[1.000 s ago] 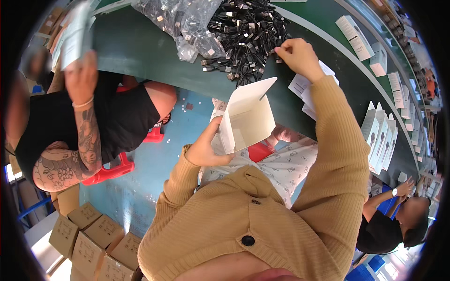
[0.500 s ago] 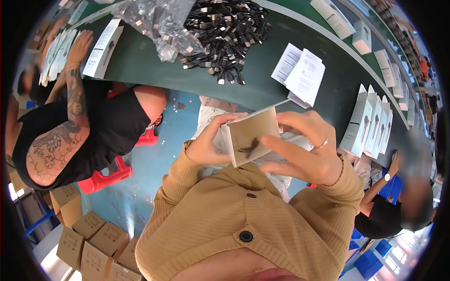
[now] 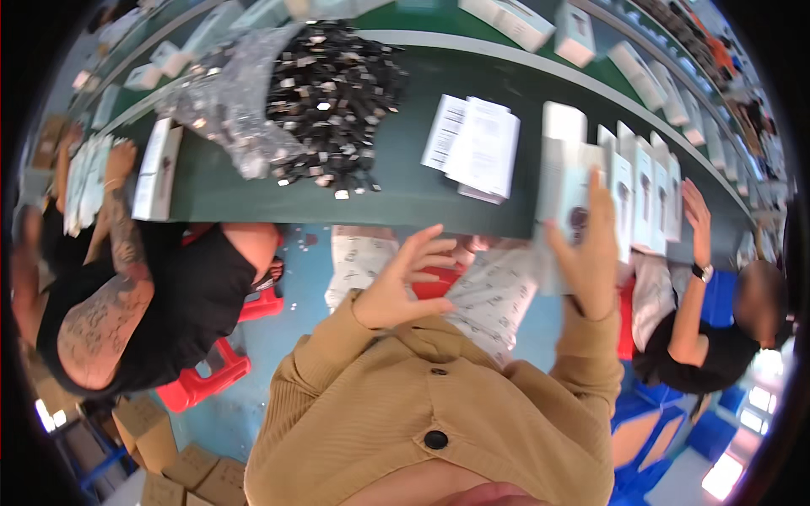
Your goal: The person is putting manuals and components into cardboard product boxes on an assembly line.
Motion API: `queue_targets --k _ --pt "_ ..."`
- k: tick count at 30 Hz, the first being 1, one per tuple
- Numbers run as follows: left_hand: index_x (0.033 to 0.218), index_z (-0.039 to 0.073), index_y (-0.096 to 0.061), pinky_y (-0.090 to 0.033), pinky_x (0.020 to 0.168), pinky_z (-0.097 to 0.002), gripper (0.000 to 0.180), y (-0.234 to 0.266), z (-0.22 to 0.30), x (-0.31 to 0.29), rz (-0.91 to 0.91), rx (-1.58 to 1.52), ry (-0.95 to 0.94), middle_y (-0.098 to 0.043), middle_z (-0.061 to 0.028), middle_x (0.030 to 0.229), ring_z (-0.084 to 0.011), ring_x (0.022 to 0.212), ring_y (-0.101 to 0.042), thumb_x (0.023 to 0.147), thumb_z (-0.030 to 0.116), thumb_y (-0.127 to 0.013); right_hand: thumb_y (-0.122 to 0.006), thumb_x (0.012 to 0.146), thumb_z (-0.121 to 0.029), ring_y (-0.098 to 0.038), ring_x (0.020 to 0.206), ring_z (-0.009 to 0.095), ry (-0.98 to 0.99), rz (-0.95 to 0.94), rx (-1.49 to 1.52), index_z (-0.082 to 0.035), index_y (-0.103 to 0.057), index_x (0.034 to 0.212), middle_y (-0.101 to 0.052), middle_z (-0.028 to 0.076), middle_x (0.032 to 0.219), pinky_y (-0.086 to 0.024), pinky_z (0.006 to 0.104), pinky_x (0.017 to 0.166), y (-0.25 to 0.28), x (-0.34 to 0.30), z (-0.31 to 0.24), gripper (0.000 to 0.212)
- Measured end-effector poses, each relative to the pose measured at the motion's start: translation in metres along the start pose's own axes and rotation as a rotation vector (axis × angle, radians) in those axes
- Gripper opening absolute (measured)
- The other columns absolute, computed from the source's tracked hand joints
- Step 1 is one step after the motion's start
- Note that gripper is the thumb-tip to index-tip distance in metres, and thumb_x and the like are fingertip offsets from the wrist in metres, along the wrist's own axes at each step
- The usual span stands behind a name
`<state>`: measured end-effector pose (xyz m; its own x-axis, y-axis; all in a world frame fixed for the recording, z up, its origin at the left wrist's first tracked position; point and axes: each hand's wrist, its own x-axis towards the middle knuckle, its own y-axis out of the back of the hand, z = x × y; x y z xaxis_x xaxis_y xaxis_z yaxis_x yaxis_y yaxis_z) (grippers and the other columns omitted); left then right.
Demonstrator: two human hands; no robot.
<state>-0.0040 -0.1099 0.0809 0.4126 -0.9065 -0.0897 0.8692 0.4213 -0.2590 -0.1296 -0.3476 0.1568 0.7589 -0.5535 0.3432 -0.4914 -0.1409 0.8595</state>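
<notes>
A white box (image 3: 563, 173) with a raised end flap stands at the table's front edge, blurred by motion. My right hand (image 3: 588, 257) grips it, thumb across its printed face and fingers along its right side. Just right of it is a row of similar white boxes (image 3: 643, 190), their flaps up. My left hand (image 3: 405, 282) is in the air in front of my body, fingers spread and holding nothing. Beyond the hands, a stack of printed leaflets (image 3: 485, 152) lies on the dark green table (image 3: 413, 198).
A heap of black USB cables (image 3: 333, 105) lies beside a clear plastic bag (image 3: 236, 105). Another white box (image 3: 158, 173) stands farther left. People sit on both sides; one co-worker's hand (image 3: 697, 221) is near the box row. More boxes (image 3: 515, 24) line the far shelf.
The box has moved from between both hands to the table at the right, with my right hand on it. My left hand has let go. The view has shifted rightward.
</notes>
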Motion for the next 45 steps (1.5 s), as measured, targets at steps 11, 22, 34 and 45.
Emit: queue_targets --k 11,22,34,45 --pt "0.132 0.006 -0.046 -0.042 0.096 -0.0426 0.078 0.331 0.1 -0.052 1.331 1.816 -0.441 -0.06 -0.0185 0.116 -0.0365 0.113 -0.053 0.068 0.035 -0.08 -0.071 0.08 -0.026 -0.054 0.108 0.038 0.128 0.093 -0.584 -0.008 -0.06 0.121 -0.056 0.021 0.12 -0.044 0.0447 0.091 -0.009 0.049 0.073 0.045" --pt "0.132 -0.002 -0.039 -0.05 0.081 -0.0361 0.06 0.331 0.093 -0.088 1.197 1.035 -0.311 -0.058 -0.0187 0.111 -0.0246 0.094 -0.06 0.082 0.019 -0.065 -0.064 0.085 -0.028 -0.052 0.113 0.034 0.292 0.015 -0.201 -0.002 -0.059 0.12 -0.059 0.019 0.118 -0.041 0.0446 0.09 -0.11 0.108 -0.005 0.044" --pt "0.129 0.0 -0.038 -0.057 0.062 -0.0319 0.059 0.08 0.019 -0.073 0.52 0.083 -0.159 -0.06 -0.0102 0.102 -0.0176 0.085 -0.063 0.077 -0.006 -0.068 -0.071 0.078 -0.014 -0.061 0.089 0.028 0.266 0.07 -0.004 -0.006 -0.068 0.089 -0.067 0.011 0.1 -0.046 0.0344 0.074 -0.07 0.107 -0.003 0.014" --pt "0.129 0.002 -0.039 -0.043 0.095 -0.0322 0.093 0.033 0.021 -0.031 0.296 0.201 0.03 -0.058 -0.0114 0.119 -0.018 0.11 -0.056 0.054 0.02 -0.092 -0.067 0.078 0.001 -0.062 0.06 0.013 0.437 -0.057 0.73 0.0 -0.069 0.089 -0.068 0.01 0.078 -0.047 0.0229 0.057 0.031 0.068 -0.068 0.011"
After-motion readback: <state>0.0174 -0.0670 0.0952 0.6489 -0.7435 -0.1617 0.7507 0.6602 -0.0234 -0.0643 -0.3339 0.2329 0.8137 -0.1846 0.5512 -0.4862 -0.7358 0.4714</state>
